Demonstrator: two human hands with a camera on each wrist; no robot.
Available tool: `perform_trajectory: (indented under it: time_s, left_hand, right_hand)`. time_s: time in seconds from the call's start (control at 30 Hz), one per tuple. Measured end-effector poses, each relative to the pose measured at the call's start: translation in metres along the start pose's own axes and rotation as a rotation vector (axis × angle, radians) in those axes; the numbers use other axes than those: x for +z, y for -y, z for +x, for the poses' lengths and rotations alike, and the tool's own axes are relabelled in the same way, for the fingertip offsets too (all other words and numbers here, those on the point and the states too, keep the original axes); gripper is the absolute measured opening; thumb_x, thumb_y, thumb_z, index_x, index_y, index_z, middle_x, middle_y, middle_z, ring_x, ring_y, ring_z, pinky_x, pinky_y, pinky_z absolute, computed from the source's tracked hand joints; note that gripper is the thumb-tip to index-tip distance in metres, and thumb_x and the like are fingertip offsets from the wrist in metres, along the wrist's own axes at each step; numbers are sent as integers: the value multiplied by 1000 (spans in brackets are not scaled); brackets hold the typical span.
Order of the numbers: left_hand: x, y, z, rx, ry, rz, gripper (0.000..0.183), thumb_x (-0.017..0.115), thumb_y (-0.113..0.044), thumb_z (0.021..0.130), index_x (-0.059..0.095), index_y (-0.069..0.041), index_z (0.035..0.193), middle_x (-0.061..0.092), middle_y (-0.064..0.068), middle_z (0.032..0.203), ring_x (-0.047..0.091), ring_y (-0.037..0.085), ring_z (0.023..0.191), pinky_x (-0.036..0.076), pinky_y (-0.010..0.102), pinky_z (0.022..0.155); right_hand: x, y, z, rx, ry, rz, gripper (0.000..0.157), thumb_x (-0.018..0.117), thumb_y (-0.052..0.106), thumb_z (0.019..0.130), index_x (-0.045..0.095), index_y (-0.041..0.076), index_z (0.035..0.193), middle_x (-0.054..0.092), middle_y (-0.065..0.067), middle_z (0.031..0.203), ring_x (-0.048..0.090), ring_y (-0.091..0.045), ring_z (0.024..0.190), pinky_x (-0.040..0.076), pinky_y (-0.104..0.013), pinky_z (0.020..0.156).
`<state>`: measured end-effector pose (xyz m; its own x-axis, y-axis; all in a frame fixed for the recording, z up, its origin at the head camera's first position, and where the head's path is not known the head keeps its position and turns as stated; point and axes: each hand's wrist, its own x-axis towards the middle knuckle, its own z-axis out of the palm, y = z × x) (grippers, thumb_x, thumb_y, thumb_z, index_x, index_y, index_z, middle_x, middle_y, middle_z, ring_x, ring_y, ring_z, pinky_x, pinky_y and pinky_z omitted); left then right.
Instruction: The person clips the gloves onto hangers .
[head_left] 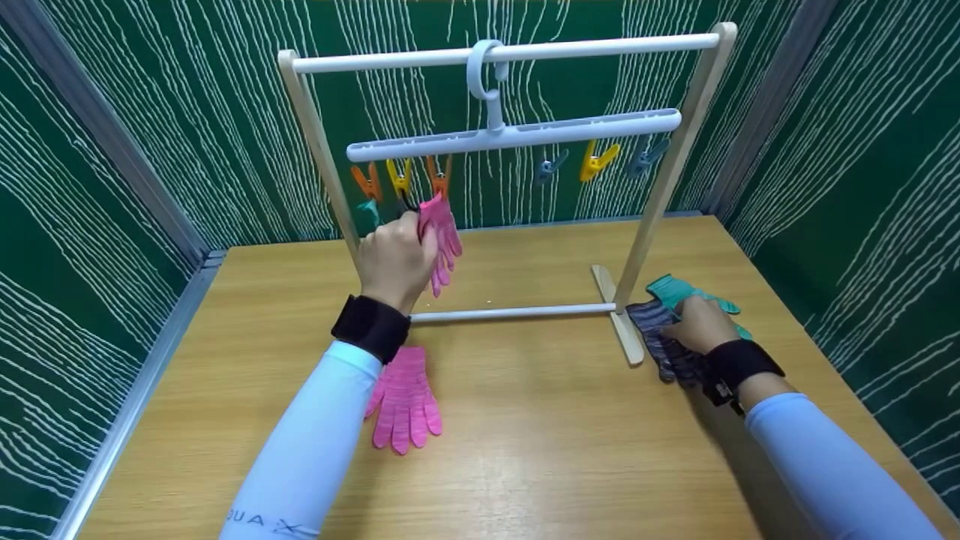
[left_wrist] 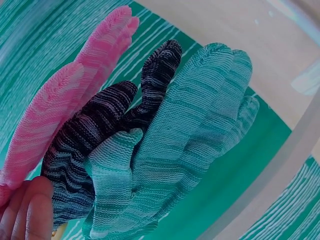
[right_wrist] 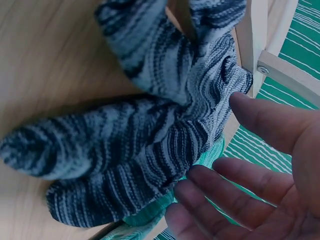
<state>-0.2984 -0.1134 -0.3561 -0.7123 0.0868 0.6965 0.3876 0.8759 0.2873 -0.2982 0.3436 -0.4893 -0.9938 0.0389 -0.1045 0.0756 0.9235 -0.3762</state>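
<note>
My left hand (head_left: 396, 259) is raised at the left clips of the white hanger (head_left: 517, 136), its curled fingers gripping the edge of a hanging pink glove (head_left: 442, 232). The left wrist view shows those fingers beside a black striped glove (left_wrist: 75, 155) and a teal glove (left_wrist: 175, 135), which hang alongside. At the right, my right hand (head_left: 703, 324) reaches over a dark grey striped glove (right_wrist: 150, 135) on the table. Its thumb and fingers are parted at the glove's edge. Another teal glove (head_left: 675, 287) lies partly under the grey one.
A wooden stand (head_left: 630, 225) carries the hanger on its top bar. Blue and yellow clips (head_left: 598, 161) hang at the hanger's right half with nothing in them. Another pink glove (head_left: 405, 401) lies flat on the table (head_left: 540, 450) below the left forearm. Green walls enclose the table.
</note>
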Motion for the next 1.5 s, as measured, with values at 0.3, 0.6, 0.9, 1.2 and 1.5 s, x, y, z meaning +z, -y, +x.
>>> perform_trajectory:
  time_s: [0.3,0.6,0.9,1.2,1.5]
  left_hand:
    - [-3,-2,-1,-11,21,5,27,65,-19,108,74,5,99,74,18,77,73,34,66,58,42,60]
    - [-2,-2,-1,-12,27,13,26,65,-19,107,75,5,101,74,17,77,73,33,67,59,43,61]
    - [-1,-2,-2,4,-5,9,26,64,-17,106,73,4,95,72,16,73,70,32,62,54,43,56]
    - [-1,-3,-2,5,0,-20,25,64,-16,106,74,4,95,71,16,72,68,31,61,53,41,56]
    - [-2,-4,-3,-2,5,-13,26,65,-18,106,74,4,96,72,16,73,68,30,61,54,41,57]
  right_hand:
    - [0,1,5,22,47,35,26,76,15,99,59,1,86,48,-6,75,52,-23,69,41,-34,61]
    - [2,2,7,57,84,6,27,78,16,99,70,-10,101,56,-11,82,58,-27,77,47,-37,67]
    - [2,1,9,56,91,15,25,79,15,96,69,-8,92,55,-9,79,56,-29,76,47,-40,69]
    - [3,1,11,35,85,75,23,80,11,94,66,-1,81,47,-5,73,51,-25,69,44,-35,63]
    - [1,0,11,41,90,120,24,81,8,93,62,-1,82,47,-5,74,50,-25,71,44,-35,63]
